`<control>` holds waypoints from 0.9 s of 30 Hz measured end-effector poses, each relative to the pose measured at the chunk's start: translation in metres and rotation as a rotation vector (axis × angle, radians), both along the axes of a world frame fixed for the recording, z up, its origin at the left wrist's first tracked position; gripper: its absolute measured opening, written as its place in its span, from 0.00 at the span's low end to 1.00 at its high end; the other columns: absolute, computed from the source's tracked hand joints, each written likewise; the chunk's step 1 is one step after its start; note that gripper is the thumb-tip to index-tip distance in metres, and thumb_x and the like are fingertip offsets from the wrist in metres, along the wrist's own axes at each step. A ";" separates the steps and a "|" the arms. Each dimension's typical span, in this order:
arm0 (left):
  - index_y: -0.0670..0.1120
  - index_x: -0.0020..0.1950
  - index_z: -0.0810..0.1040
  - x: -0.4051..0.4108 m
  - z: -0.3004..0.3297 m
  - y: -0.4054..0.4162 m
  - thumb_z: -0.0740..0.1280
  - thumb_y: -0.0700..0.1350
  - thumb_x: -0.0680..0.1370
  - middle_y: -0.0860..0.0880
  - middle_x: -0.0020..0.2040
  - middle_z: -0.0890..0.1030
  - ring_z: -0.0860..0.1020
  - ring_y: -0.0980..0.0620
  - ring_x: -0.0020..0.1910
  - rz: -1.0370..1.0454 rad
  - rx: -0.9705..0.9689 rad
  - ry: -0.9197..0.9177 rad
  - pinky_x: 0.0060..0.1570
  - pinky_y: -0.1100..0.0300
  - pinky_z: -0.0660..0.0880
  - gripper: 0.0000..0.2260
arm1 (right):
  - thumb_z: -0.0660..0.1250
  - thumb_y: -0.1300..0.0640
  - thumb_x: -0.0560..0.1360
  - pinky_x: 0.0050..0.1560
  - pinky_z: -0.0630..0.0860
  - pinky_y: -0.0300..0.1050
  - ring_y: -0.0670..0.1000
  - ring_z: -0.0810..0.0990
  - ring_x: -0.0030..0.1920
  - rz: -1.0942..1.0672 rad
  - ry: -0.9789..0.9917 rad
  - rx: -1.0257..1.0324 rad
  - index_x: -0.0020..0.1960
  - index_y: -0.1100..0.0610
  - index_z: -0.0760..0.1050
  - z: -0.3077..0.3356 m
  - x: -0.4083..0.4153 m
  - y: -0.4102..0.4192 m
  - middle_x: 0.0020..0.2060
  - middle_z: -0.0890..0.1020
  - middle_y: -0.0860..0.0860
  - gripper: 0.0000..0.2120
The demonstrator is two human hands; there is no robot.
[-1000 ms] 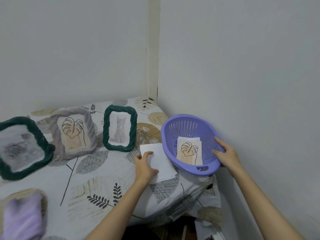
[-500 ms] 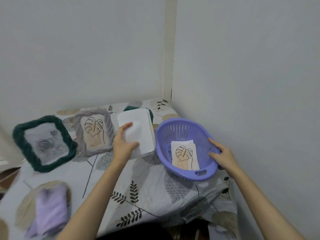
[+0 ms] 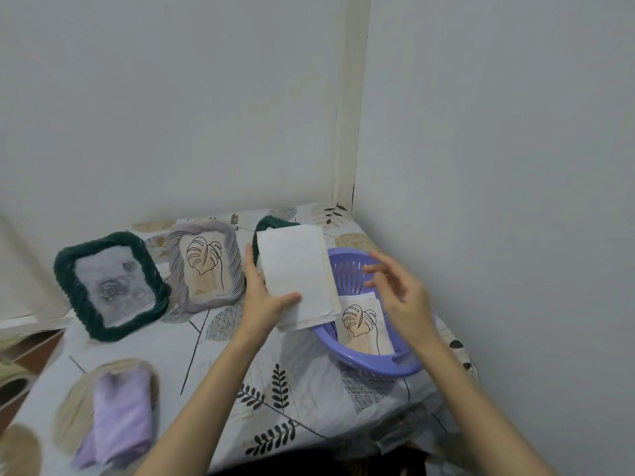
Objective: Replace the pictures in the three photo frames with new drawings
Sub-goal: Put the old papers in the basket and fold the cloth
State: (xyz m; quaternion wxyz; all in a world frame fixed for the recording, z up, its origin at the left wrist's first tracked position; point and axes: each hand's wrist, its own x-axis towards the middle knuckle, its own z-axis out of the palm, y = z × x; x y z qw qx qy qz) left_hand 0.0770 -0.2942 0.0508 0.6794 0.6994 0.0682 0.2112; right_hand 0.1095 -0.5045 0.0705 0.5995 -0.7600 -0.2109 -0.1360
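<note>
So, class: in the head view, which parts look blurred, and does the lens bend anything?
Head view: the right hand is motion-smeared, the lilac cloth soft; the leaf drawing in the basket stays crisp; the wall corner bows slightly.

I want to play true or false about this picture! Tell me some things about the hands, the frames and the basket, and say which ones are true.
1. The left hand holds a stack of white papers. True.
2. The right hand grips the basket. False: it hovers open above it, holding nothing.
3. A leaf drawing lies in the basket. True.
4. The grey frame shows a rose. False: it shows a leaf; the rose is in the big green frame.
5. The purple cloth is in the basket. False: it lies on the table, near the left corner.
</note>
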 end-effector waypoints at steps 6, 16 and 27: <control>0.46 0.63 0.69 -0.002 0.003 -0.017 0.74 0.38 0.62 0.49 0.56 0.79 0.78 0.51 0.55 -0.107 0.021 -0.016 0.51 0.61 0.76 0.31 | 0.58 0.55 0.79 0.57 0.74 0.42 0.44 0.79 0.52 0.257 0.172 0.115 0.66 0.38 0.61 0.013 -0.013 0.042 0.55 0.79 0.48 0.19; 0.51 0.54 0.76 0.010 0.017 -0.045 0.62 0.41 0.78 0.55 0.51 0.80 0.75 0.55 0.48 -0.160 0.124 -0.050 0.49 0.63 0.71 0.08 | 0.58 0.72 0.72 0.37 0.74 0.31 0.48 0.78 0.48 -0.068 0.345 0.234 0.63 0.57 0.69 0.004 0.018 0.024 0.51 0.79 0.51 0.22; 0.48 0.66 0.69 0.063 -0.005 -0.064 0.67 0.52 0.73 0.48 0.60 0.76 0.66 0.48 0.67 -0.233 1.163 0.427 0.71 0.46 0.39 0.23 | 0.61 0.71 0.70 0.47 0.68 0.40 0.55 0.75 0.54 -0.114 0.436 -0.357 0.65 0.60 0.68 -0.018 0.070 -0.005 0.55 0.77 0.56 0.24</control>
